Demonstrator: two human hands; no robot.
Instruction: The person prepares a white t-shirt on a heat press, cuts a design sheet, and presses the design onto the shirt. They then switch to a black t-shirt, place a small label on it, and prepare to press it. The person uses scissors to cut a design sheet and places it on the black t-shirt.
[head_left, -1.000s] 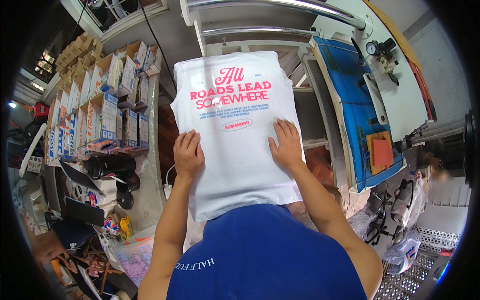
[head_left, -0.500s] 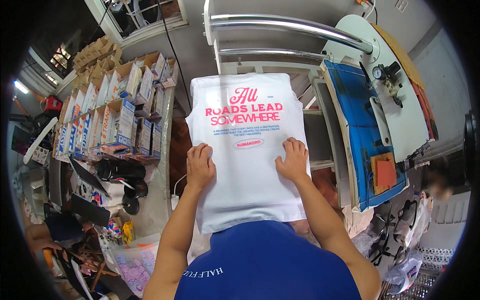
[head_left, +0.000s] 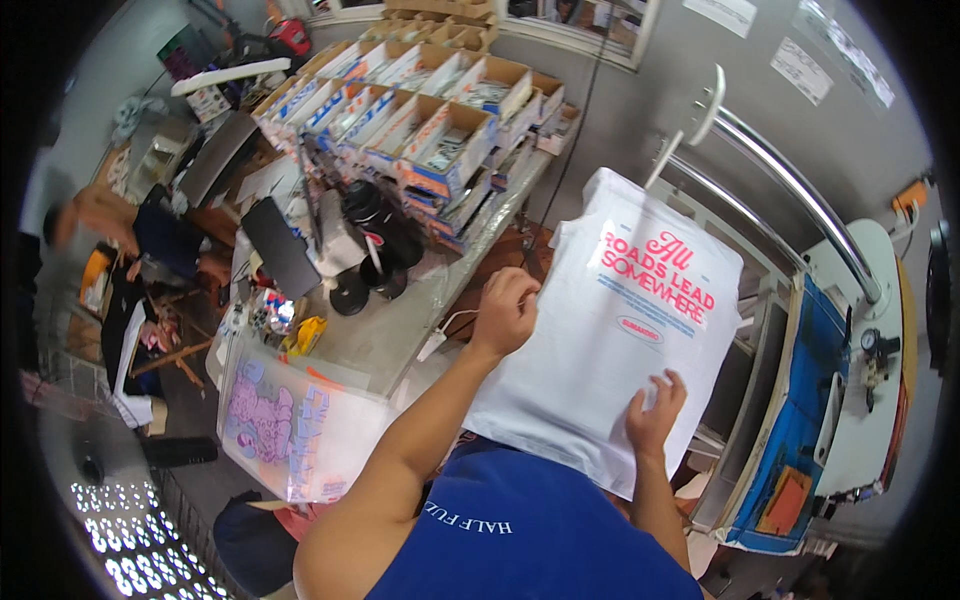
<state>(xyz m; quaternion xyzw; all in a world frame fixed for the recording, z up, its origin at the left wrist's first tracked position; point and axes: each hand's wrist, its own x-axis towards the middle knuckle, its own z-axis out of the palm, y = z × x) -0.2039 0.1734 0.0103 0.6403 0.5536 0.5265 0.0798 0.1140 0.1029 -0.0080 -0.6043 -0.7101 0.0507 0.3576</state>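
A white T-shirt [head_left: 570, 345] with pink and blue lettering lies flat, print up, over a platen in front of me. My left hand [head_left: 507, 312] is at the shirt's left edge, its fingers loosely bent and nothing visible in them; whether it touches the cloth I cannot tell. Over the lower right part of the shirt is my right hand [head_left: 655, 410], fingers apart and holding nothing. A faint shine around the lettering could be a clear film, but this is too indistinct to be sure.
Left of the shirt, a worktable [head_left: 420, 345] bears rows of open cardboard boxes [head_left: 440, 150], a black bottle [head_left: 370, 210] and clear sheets with purple printed designs [head_left: 290, 430]. On the right stand a chrome-barred frame [head_left: 790, 190] and a blue-covered press [head_left: 790, 400] with a gauge.
My view has swung left, so the shirt now sits further right and tilted. My left hand has curled and moved out to the shirt's edge. My right hand has shifted inward over the cloth.
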